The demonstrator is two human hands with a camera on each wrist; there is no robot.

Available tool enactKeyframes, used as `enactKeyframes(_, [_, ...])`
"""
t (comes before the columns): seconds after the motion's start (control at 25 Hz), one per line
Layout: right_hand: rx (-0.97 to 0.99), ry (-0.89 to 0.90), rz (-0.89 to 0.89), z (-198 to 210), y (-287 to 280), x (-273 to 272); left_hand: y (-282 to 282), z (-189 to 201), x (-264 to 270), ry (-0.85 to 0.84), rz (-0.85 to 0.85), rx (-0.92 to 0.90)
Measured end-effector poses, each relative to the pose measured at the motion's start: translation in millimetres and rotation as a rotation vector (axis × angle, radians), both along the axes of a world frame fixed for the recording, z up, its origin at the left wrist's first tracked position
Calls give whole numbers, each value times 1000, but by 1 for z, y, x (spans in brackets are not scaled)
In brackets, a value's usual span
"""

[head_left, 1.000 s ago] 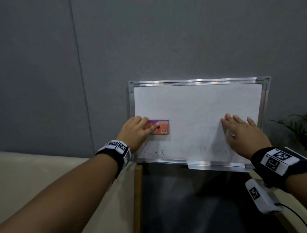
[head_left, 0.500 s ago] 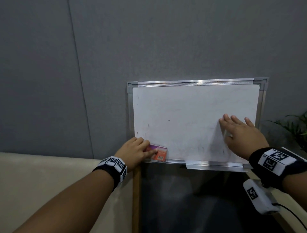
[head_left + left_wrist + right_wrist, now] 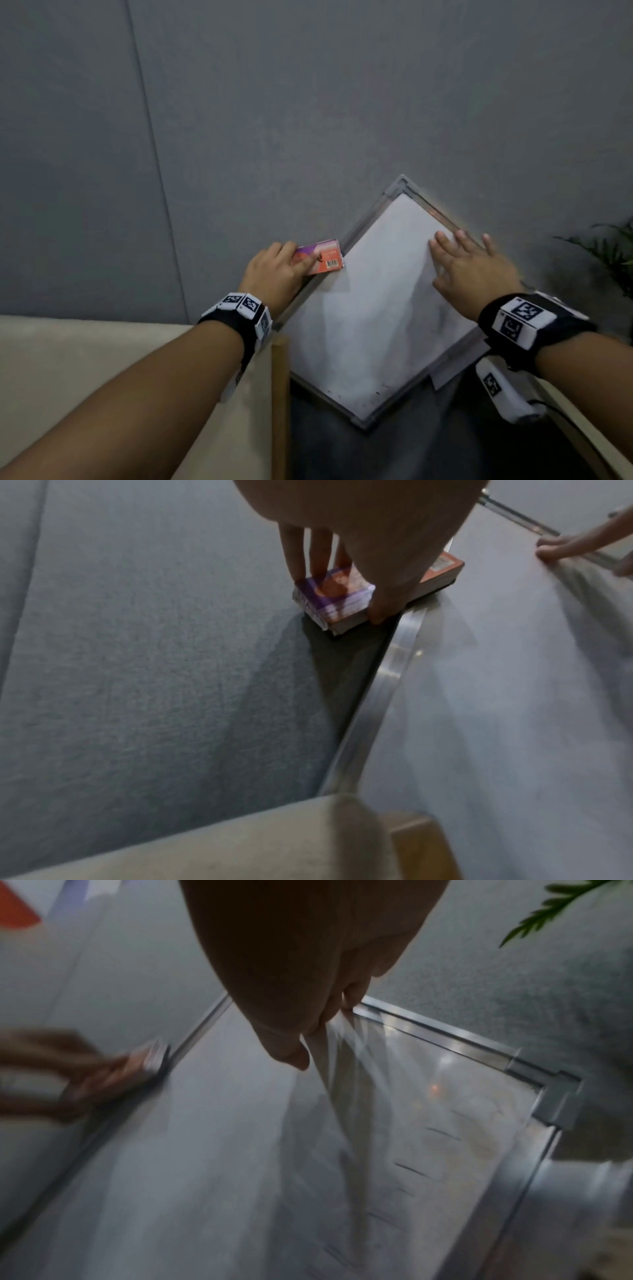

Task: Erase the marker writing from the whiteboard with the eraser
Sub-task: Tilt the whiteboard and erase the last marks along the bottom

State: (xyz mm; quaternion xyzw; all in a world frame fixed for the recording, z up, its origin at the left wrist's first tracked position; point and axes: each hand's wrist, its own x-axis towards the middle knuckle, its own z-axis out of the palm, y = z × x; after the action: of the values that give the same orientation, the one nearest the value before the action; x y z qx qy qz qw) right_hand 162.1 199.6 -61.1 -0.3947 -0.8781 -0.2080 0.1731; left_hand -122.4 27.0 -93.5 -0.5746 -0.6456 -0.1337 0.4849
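Left hand (image 3: 274, 270) pinches the eraser (image 3: 320, 257) at the frame; right hand (image 3: 474, 270) presses flat, fingers spread. The tilted whiteboard (image 3: 370, 308) could slip sideways.

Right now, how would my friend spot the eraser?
Look for the tilted whiteboard leaning on the grey wall. At its upper left edge, the left hand grips a small block, the eraser. It's the only orange and purple thing.
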Motion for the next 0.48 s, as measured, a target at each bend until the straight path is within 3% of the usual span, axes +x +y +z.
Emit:
enactKeyframes(0.2, [50,-9,-34,-8,-2,3,-2,-14,25,-130,-31,23])
enactKeyframes(0.4, [40,-14,-14,-6,1,5,1,-44,45,-214,-62,-93])
enactKeyframes(0.48, [35,-6,-3,-6,4,4,3,-48,54,-384,-6,-124])
